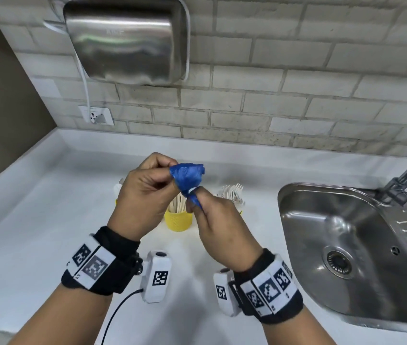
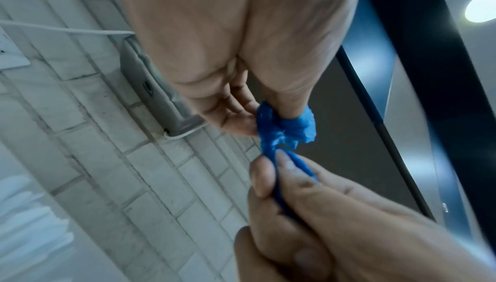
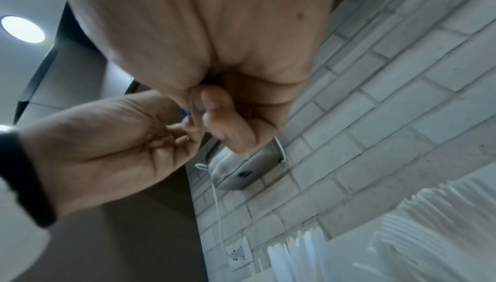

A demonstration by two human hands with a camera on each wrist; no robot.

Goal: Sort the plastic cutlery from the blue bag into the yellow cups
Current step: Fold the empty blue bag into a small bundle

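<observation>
Crumpled into a wad, the bag is held up over the counter, pinched at its top by the left hand and at its twisted tail by the right hand. Below, 1 cup of knives is seen mid-counter, with forks just beside it toward the sink.
</observation>
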